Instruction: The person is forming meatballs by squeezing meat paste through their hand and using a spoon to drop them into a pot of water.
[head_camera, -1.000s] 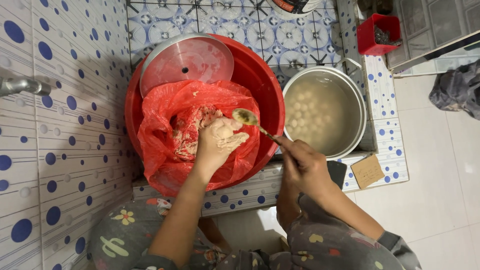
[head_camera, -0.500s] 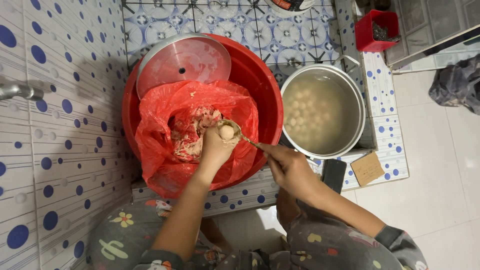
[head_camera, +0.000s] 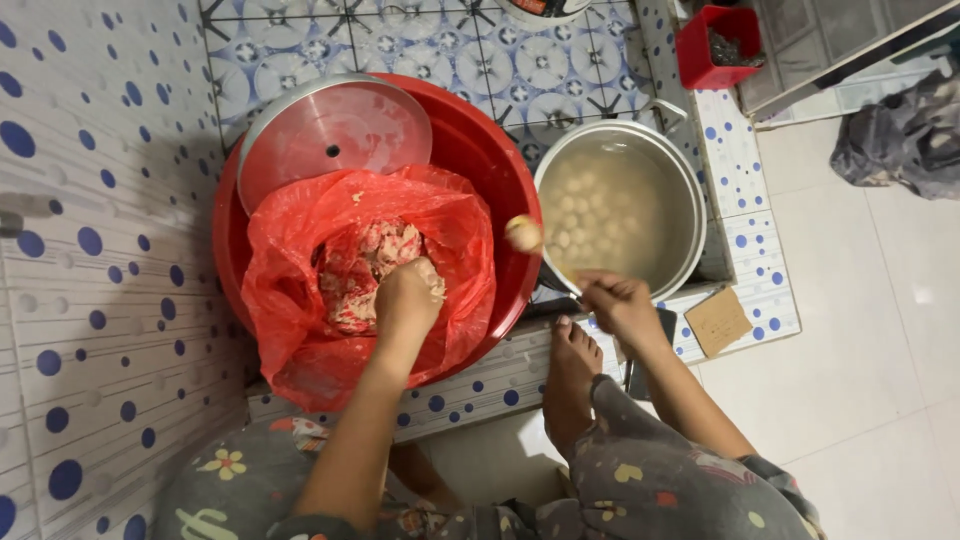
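While the left hand grips meat paste in the red bag, the right hand holds a spoon whose meatball could drop short of the pot.

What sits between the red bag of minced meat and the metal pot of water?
In the head view, the red basin's rim lies between the red bag and the pot, with a pale meatball carried on a spoon above that rim.
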